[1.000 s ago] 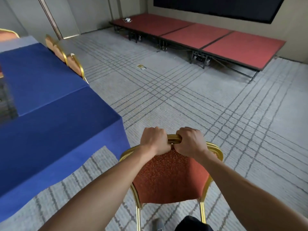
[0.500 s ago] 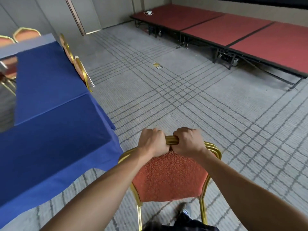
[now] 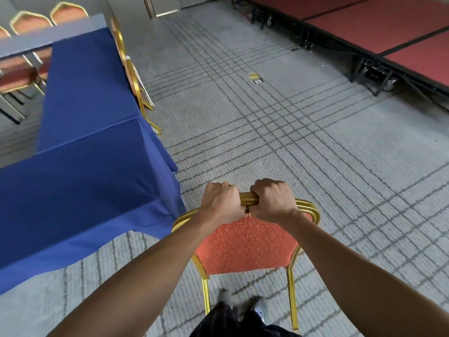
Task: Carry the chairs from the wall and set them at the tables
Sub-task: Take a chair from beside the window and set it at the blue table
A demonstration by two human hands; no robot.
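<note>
One gold-framed chair point(image 3: 245, 242), red-backed, is over the grey carpet point(image 3: 267, 132), just beside the corner of the blue-clothed table point(image 3: 85, 176). Along that table's edge stand other chairs point(image 3: 132, 79); a red stage point(image 3: 401, 32) lies well apart, right. The left hand point(image 3: 222, 203) and right hand point(image 3: 271, 203) clench its top rail side by side, arms outstretched.

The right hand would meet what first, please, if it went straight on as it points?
The right hand aims forward-left, just past the left hand: likely the blue-clothed table corner, though depth is unclear.
</note>
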